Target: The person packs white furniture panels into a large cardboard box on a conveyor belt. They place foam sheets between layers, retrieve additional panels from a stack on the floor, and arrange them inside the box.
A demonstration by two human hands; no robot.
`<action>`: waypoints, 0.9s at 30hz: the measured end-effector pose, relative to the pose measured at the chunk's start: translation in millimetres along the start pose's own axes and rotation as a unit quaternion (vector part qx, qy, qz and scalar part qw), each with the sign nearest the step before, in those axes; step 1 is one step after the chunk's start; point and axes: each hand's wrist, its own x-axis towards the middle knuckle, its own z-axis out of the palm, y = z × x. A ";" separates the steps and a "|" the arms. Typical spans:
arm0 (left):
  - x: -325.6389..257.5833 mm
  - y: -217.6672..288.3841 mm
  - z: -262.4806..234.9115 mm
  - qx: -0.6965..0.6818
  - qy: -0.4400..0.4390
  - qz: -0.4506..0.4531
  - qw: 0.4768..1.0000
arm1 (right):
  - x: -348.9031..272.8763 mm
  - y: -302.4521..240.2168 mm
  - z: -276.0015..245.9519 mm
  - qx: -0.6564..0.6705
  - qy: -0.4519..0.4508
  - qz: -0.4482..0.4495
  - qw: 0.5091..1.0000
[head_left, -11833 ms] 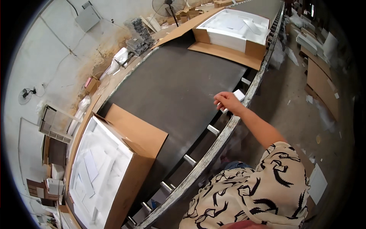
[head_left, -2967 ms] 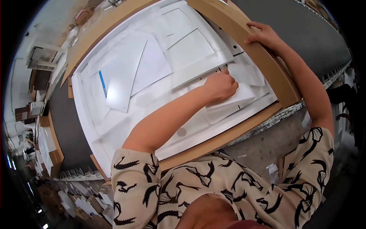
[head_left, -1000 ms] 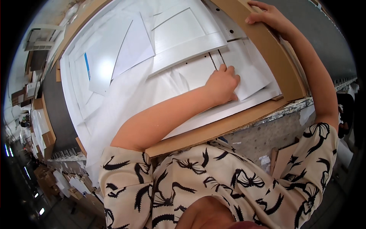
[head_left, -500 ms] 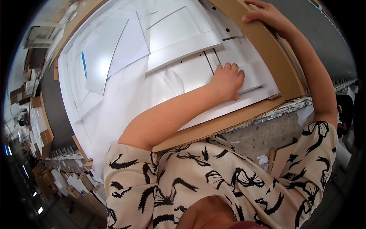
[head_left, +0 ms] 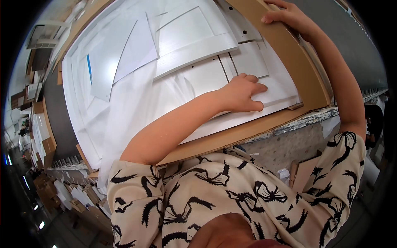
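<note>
My left hand (head_left: 247,94) lies over the near right part of the packed white panels, palm down. Its thumb and forefinger are stretched apart, and nothing shows between them. Just beyond its fingers is a small white panel (head_left: 251,60). White wrapping sheet (head_left: 281,91) spreads to the right of the hand. At the far right, my right hand (head_left: 289,17) rests across the wall of the cardboard box (head_left: 304,70), thumb and forefinger apart on the cardboard. Some of its fingers are hidden. A framed white panel (head_left: 194,49) lies on top in the middle.
Further left in the box are a pale thin board (head_left: 113,62) and a blue strip (head_left: 89,69). Dark conveyor surfaces flank the box, one at the left (head_left: 62,120) and one at the right (head_left: 339,41). Stacked boards and cartons (head_left: 82,198) stand lower left.
My left hand has shifted slightly left, and its curled fingers have spread. A panel edge beside it now shows farther from me, with white sheet nearer. My right hand stays in place.
</note>
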 end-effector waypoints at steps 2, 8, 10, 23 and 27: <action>-10.1 -5.3 0.8 -0.098 -0.010 -0.021 0.995 | -14.3 -17.4 1.1 0.018 -0.030 0.009 0.999; -3.0 -12.9 10.7 -0.216 -0.066 -0.087 0.970 | -10.4 -14.3 5.3 0.024 -0.034 0.021 0.999; -1.8 -13.7 16.7 -0.186 -0.043 -0.060 0.980 | -16.1 -18.8 4.4 0.016 -0.038 0.017 0.999; -9.8 -37.2 55.6 0.245 0.177 0.034 0.953 | -20.7 -26.0 23.2 -0.019 -0.064 0.013 0.998; -6.0 -28.5 56.8 0.344 0.172 0.074 0.920 | 4.6 5.7 34.5 -0.034 -0.029 -0.002 0.999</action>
